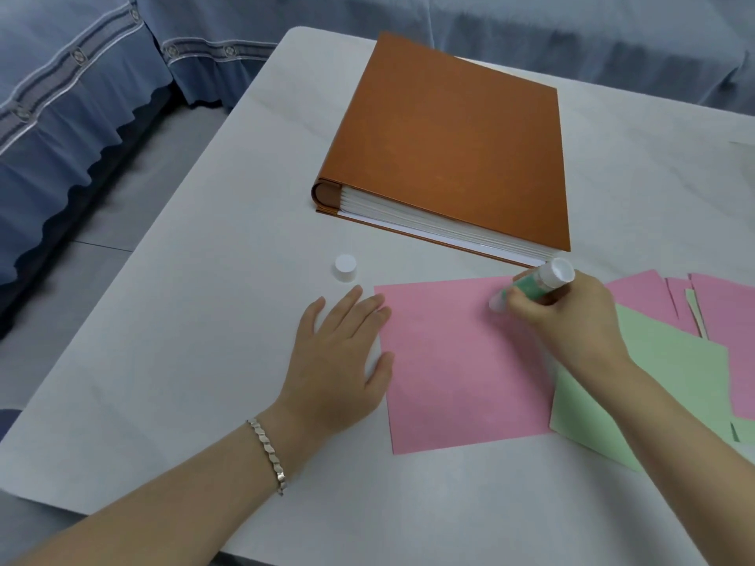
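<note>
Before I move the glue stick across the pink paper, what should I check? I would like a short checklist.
1. Cap off: ok. The white cap stands on the table, apart from the paper.
2. Grip: ok. The right hand holds the glue stick, tip down at the pink sheet.
3. Sheet held: ok. The left hand lies flat at its left edge.
4. Glue showing at the tip: cannot tell, it is blurred.
5. Album out of the path: ok, closed, beyond the sheet.
6. Green sheet lies against the right edge: not ok, a long stroke might smear it.
</note>
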`<state>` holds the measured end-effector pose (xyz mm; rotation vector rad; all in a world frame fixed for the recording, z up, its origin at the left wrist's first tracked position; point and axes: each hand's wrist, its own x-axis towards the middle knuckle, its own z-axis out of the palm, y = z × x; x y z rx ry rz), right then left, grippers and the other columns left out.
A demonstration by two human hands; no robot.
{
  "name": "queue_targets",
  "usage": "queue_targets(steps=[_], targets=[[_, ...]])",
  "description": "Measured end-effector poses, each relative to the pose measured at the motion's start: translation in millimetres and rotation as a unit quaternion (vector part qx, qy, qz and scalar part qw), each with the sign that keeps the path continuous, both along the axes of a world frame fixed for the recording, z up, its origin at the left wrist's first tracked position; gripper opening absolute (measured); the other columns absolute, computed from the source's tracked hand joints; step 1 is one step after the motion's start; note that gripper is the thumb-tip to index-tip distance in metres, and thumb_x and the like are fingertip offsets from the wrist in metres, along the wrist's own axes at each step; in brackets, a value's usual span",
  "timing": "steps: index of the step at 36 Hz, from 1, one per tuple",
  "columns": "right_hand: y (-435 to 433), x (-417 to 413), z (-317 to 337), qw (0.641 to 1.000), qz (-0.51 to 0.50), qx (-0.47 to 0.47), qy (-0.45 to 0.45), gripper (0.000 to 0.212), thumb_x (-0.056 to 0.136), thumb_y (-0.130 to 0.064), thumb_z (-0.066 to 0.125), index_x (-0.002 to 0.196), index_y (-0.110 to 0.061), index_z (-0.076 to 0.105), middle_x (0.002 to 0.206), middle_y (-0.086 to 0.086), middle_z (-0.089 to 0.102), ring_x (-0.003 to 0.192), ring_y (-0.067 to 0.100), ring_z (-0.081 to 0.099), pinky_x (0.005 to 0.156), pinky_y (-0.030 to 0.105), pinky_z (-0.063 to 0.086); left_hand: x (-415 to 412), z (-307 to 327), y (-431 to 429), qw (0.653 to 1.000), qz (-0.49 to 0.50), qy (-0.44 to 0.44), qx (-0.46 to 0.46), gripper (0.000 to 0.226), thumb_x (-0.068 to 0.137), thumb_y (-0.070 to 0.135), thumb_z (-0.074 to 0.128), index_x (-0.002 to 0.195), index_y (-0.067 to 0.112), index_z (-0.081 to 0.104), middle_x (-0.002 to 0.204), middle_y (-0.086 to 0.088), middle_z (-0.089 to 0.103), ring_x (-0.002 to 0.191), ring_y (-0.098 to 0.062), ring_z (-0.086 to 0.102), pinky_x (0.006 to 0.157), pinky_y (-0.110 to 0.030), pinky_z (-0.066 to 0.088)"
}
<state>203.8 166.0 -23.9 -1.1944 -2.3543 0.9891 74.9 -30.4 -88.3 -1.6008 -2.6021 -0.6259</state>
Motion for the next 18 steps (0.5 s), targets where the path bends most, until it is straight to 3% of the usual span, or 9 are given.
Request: queue_targets(steps=[3,6,10,13,18], targets=[[-6.6,-6.0,7.9,0.999,0.0,-0.011,0.05,0.021,0.07,-0.018,0.07,0.059,-0.032,0.06,0.054,-0.013,0.059,0.054,-0.004,0.049,0.052,0.007,0.036,-0.6,-0.8,-0.1,1.0,0.003,-0.003,0.007,0.046,0.081,0.034,0.043,0.115,0.012,0.064,0.126,0.0,0.06,0.124,-0.019,0.046,0.103,-0.045,0.026],[-19.6,-19.4,5.5,0.998,0.044,-0.027,0.046,0.01,0.071,-0.019,0.071,0.067,-0.025,0.064,0.063,-0.005,0.059,0.055,0.0,0.047,0.055,0.008,0.036,-0.7,-1.1,-0.2,1.0,0.003,-0.006,0.01,0.046,0.08,0.035,0.043,0.115,0.012,0.065,0.126,0.0,0.06,0.124,-0.019,0.046,0.103,-0.044,0.025],[-34.7,-39.7,-6.5,0.995,0.086,-0.037,0.034,0.006,0.074,-0.014,0.07,0.072,-0.01,0.066,0.061,0.004,0.058,0.053,0.002,0.042,0.054,0.02,0.037,-0.3,-0.9,0.0,1.0,0.005,-0.008,0.007,0.047,0.08,0.035,0.043,0.115,0.013,0.065,0.125,0.0,0.061,0.124,-0.02,0.048,0.104,-0.043,0.025],[-39.5,-46.7,-15.2,0.994,0.105,-0.035,0.01,0.006,0.075,-0.017,0.068,0.076,-0.011,0.066,0.069,0.006,0.065,0.061,0.013,0.05,0.06,0.032,0.045,-0.6,-0.8,0.0,1.0,0.003,-0.006,0.009,0.047,0.08,0.035,0.044,0.115,0.012,0.065,0.124,0.0,0.061,0.123,-0.021,0.049,0.103,-0.043,0.026],[-28.6,-39.1,-19.9,0.997,0.079,0.01,-0.012,0.008,0.077,-0.019,0.064,0.077,-0.011,0.067,0.07,0.007,0.066,0.066,0.02,0.057,0.06,0.03,0.042,-1.1,0.2,0.0,1.0,0.002,-0.003,0.01,0.046,0.08,0.035,0.044,0.114,0.013,0.066,0.124,0.0,0.062,0.123,-0.021,0.05,0.103,-0.043,0.026]])
